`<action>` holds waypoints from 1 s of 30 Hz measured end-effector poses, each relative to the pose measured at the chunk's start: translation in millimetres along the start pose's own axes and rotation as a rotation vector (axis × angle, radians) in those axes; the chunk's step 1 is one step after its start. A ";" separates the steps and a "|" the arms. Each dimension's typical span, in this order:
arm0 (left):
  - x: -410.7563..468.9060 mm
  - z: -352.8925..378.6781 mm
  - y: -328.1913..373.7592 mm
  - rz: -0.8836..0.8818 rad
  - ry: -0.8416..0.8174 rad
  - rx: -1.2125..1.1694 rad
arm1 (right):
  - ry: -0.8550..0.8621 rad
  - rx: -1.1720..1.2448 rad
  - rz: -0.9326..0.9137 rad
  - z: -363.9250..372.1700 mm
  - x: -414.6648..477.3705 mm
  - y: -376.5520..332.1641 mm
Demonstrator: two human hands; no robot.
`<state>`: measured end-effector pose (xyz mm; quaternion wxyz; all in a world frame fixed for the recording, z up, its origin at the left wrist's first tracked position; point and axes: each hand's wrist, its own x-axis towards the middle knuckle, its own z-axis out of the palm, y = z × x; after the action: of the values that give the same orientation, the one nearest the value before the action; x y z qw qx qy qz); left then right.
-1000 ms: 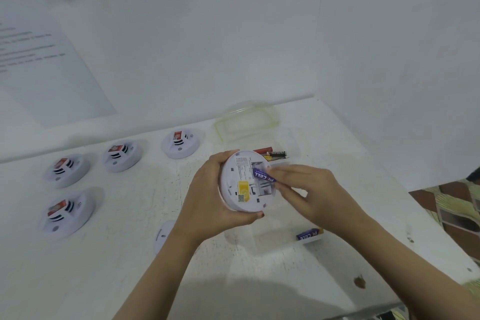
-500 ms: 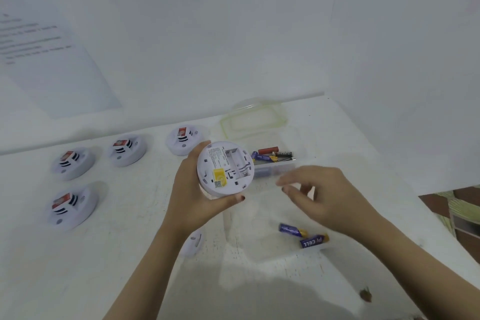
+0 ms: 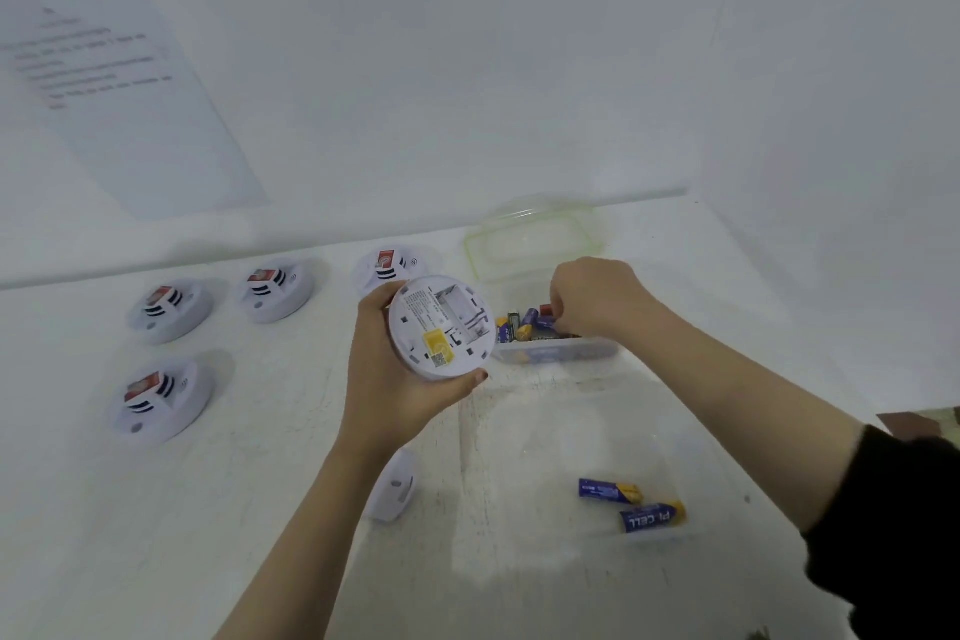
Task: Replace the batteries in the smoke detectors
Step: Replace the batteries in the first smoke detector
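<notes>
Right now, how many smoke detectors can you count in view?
5. Held detector in the left hand; along the wall, left one, middle one, right one; front-left one. The white piece under the forearm is partly hidden, perhaps a cover.

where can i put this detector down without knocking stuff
Widest bare table is the near left corner, bordered by the nearest detector and the left forearm. A smaller gap lies between the detector row and the left hand holding the smoke detector. Crowded: the right side, with the battery box, lid, right hand and two loose batteries.
</notes>
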<state>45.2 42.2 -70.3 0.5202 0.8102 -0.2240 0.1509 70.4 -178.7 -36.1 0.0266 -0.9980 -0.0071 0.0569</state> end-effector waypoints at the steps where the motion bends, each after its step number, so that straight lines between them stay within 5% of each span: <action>1: 0.9 0.2 -0.1 -0.007 0.002 -0.003 | -0.007 0.004 -0.006 0.7 1.3 1.0; 4: 2.7 0.1 -2.6 -0.002 -0.018 -0.013 | 0.000 0.122 -0.014 -3.1 -3.9 6.0; 10: 9.5 -1.7 4.0 0.054 -0.060 -0.004 | 0.212 0.929 -0.160 -25.8 -25.4 4.4; 14: 11.7 -2.8 8.4 0.078 -0.085 -0.001 | 0.189 1.189 -0.248 -40.4 -42.6 -4.1; 25: 15.0 -5.9 40.8 0.236 -0.126 0.005 | 0.413 0.707 -0.381 -39.0 -53.2 -27.8; 30: 13.0 -7.4 48.7 0.281 -0.135 0.012 | 0.321 0.942 -0.339 -32.4 -59.1 -29.4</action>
<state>30.9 28.8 -23.3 0.4727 0.7824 -0.3688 0.1687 15.0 -152.1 4.4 0.4819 -0.8589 -0.1380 -0.1050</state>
